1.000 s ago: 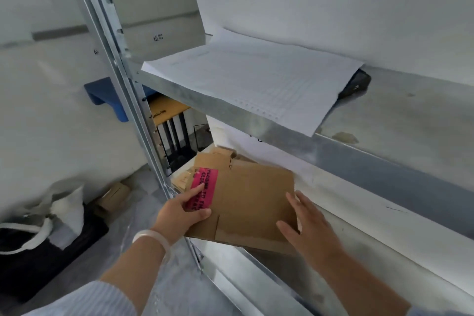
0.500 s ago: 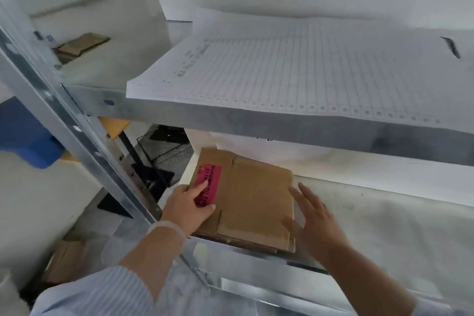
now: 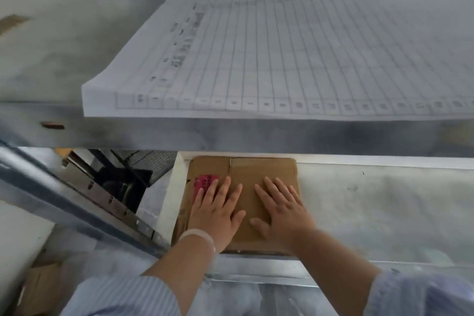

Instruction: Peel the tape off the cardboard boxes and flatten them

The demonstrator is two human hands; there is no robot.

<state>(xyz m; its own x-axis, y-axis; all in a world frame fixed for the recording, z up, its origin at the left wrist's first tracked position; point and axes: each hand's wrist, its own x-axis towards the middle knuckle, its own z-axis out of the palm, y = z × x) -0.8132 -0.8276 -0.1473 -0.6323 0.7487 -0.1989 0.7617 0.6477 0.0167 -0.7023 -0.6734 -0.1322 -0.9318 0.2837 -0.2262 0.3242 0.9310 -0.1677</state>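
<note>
On lower shelf [image 3: 384, 213], left end: flattened box [image 3: 256, 174] at front lip; left hand [image 3: 218, 210], right hand [image 3: 282, 210] pressing flat-fingered.

Before you stands a grey galvanised steel shelving unit [image 3: 256, 134]; a large white ruled paper sheet [image 3: 282, 46] overhangs the front lip of its upper level, and the dull grey lower shelf [image 3: 384, 213] lies in soft, even light. To your left a perforated metal upright [image 3: 77, 202] slants across, with a black wire rack [image 3: 123, 177] behind it.

One left hand [image 3: 218, 210], one right hand [image 3: 284, 215], one flattened cardboard box [image 3: 256, 174], one pink label [image 3: 204, 181], one ruled sheet [image 3: 282, 46]
</note>
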